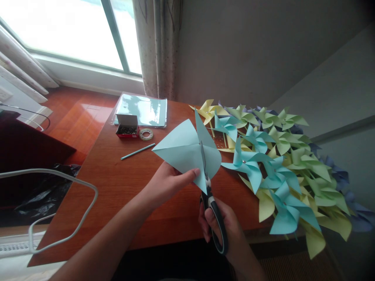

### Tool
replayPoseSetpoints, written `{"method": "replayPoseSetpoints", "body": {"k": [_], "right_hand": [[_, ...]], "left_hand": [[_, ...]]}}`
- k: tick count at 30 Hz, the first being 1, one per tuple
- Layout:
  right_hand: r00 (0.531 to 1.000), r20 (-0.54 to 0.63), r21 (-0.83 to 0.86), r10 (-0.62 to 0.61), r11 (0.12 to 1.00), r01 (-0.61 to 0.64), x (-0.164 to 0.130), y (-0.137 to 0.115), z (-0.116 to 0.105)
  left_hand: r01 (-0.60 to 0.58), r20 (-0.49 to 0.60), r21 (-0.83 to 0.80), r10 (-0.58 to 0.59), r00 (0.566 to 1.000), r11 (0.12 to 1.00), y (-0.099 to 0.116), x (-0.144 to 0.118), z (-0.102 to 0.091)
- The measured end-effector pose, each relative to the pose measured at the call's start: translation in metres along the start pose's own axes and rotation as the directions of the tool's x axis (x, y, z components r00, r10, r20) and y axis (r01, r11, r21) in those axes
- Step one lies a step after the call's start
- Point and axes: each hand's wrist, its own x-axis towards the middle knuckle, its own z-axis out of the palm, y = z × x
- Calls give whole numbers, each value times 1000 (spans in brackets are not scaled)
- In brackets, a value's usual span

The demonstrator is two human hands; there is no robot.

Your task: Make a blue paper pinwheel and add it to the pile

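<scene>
My left hand (pixel 166 183) pinches a light blue paper square (pixel 184 150) by its lower edge and holds it up over the wooden table (pixel 117 183). My right hand (pixel 222 224) grips black-handled scissors (pixel 208 195). Their blades point up and sit inside a cut running from the paper's lower corner toward its middle. The paper has further cuts from other corners, with one flap sticking up.
Many finished paper pinwheels (pixel 278 164) in blue, green, yellow and purple cover the table's right side. At the back lie a plastic folder (pixel 143 109), a small red box of pins (pixel 127 127), a tape roll (pixel 146 134) and a thin blue stick (pixel 137 151). A white wire frame (pixel 73 203) stands at left.
</scene>
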Motion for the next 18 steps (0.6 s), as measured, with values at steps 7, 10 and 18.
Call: {"method": "replayPoseSetpoints", "body": {"k": [7,10,18], "right_hand": [[1000,-16,9,-1,1000,2,0,1,1],[1000,-12,13,3,1000,-3,0,1,0],[1000,17,21,-13,1000,13,-2,1,0]], "left_hand": [[18,-17,-24,-18,1000,1000,3,0,3],[7,-8,-45,-7,1000,999,4,0,4],[4,-39,-66,-7,999,998,3,0,3]]}}
